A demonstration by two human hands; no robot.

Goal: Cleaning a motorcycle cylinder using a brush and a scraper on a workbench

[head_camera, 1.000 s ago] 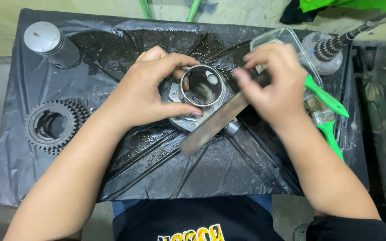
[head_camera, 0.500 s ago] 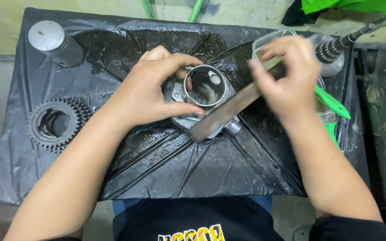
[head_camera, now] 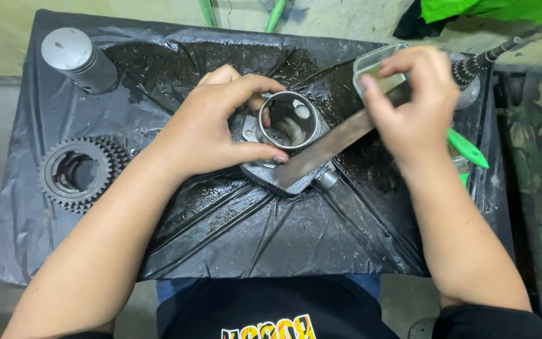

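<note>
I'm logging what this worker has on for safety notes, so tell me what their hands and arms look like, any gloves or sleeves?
No gloves: the left hand and right hand are bare, and both forearms are uncovered to the elbows. No rings, watch or bands show. Short dark sleeve edges appear only at the bottom of the view.

bare forearms, no sleeves below the elbow — black shirt with yellow-orange print, blue trousers
</note>
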